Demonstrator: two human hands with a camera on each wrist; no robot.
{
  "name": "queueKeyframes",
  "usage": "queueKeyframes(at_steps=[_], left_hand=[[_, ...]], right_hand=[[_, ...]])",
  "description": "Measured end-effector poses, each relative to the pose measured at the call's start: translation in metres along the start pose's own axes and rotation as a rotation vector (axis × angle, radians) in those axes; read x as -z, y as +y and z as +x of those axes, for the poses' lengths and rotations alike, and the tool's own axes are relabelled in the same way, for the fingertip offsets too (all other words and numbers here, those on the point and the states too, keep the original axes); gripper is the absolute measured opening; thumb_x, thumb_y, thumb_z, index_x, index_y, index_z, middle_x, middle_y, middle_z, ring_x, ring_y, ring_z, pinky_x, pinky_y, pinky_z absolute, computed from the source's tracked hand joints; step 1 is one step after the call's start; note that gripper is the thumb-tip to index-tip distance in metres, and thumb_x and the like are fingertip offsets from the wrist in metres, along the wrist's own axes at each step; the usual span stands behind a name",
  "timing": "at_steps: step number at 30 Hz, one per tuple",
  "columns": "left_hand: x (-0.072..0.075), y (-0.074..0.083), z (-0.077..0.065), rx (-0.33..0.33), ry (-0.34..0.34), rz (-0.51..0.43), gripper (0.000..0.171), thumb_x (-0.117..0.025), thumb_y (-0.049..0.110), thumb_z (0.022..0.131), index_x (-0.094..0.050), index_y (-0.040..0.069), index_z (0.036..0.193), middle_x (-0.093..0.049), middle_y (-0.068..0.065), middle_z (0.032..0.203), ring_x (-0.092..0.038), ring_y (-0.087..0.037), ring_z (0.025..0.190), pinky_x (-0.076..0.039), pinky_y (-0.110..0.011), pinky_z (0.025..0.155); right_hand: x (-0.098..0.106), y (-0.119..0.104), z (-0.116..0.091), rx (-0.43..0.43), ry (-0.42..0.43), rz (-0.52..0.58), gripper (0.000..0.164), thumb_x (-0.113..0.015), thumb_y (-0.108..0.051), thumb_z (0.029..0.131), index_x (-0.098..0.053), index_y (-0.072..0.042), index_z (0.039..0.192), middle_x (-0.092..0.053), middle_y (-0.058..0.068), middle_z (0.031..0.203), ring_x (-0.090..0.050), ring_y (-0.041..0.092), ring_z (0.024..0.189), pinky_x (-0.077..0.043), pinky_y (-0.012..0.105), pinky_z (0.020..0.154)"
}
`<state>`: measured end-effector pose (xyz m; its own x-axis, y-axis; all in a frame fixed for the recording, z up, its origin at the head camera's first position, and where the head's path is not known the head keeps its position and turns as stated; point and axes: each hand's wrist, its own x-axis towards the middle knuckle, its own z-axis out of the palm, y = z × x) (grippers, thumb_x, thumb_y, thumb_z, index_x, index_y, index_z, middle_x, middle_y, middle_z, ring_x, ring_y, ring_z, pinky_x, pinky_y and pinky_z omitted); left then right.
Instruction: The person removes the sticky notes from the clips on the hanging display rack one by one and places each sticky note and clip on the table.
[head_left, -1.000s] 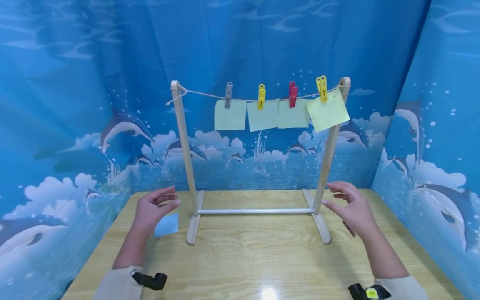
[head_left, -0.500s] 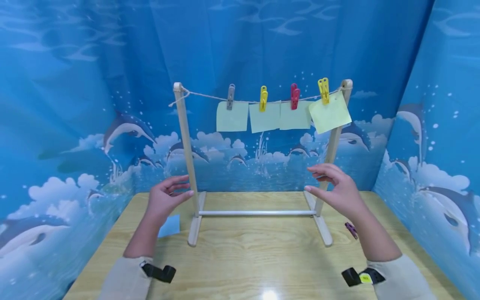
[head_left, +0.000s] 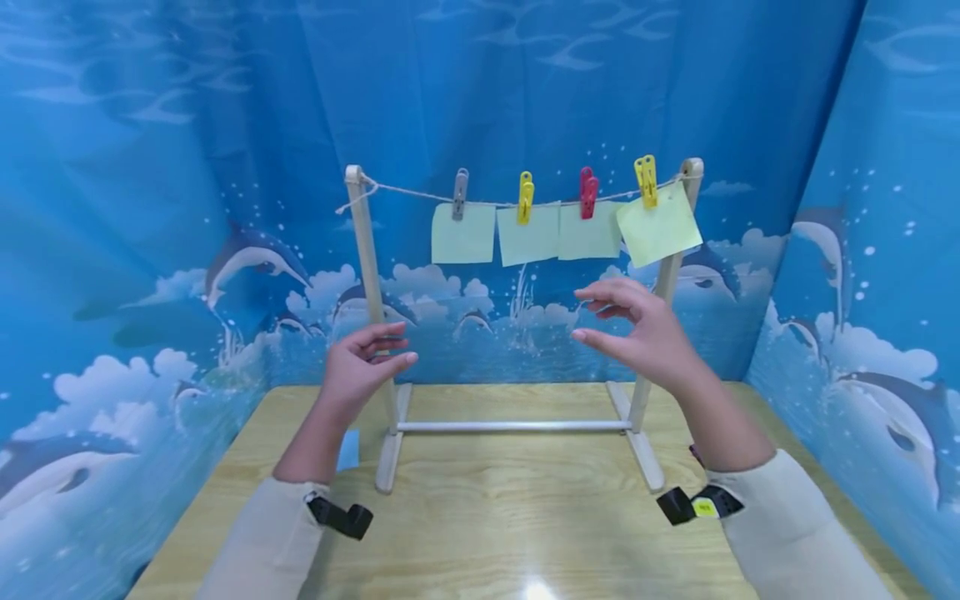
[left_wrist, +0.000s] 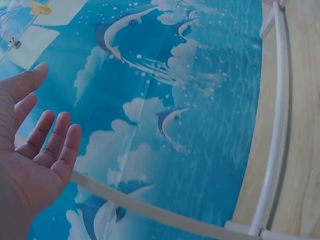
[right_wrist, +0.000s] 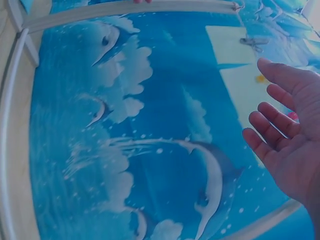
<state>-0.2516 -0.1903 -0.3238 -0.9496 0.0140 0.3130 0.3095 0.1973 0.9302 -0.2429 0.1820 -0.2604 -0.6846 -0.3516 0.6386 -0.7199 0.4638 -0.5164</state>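
Observation:
My left hand point(head_left: 365, 362) is raised by the rack's left post, its fingers loosely bent with nothing in them. My right hand point(head_left: 633, 329) is up in front of the right post, below the hanging papers, also holding nothing. A string point(head_left: 408, 192) runs between the tops of the wooden posts. From it hang pale green paper squares point(head_left: 462, 235), each under a clothespin: a grey clothespin point(head_left: 460, 194), a yellow clothespin point(head_left: 526, 198), a red clothespin point(head_left: 588, 193), and another yellow clothespin point(head_left: 646, 182) at the right. The rightmost paper point(head_left: 660, 227) hangs tilted.
The wooden rack point(head_left: 510, 426) stands on the wood-grain table point(head_left: 495, 525). A blue paper square point(head_left: 348, 451) lies left of it, partly behind my left arm. A dark clothespin point(head_left: 695, 454) lies at the right, mostly hidden by my right arm. A dolphin-print curtain point(head_left: 480, 100) surrounds the table.
Both hands have risen and moved inward, the left one rightward and the right one leftward past the right post. The papers and clothespins have stayed on the string.

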Motion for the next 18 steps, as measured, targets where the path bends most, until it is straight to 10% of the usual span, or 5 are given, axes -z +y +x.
queueKeyframes(at_steps=[18], left_hand=[[-0.023,0.027,0.030,-0.024,0.001,-0.087,0.051,-0.080,0.029,0.082,-0.064,0.011,0.127,-0.064,-0.007,0.124,-0.063,-0.020,0.111,-0.054,-0.027,0.088]], right_hand=[[0.002,-0.035,0.054,0.029,-0.018,-0.011,0.043,-0.076,-0.015,0.086,-0.063,-0.005,0.126,-0.059,0.008,0.121,-0.059,0.019,0.103,-0.052,0.028,0.091]])
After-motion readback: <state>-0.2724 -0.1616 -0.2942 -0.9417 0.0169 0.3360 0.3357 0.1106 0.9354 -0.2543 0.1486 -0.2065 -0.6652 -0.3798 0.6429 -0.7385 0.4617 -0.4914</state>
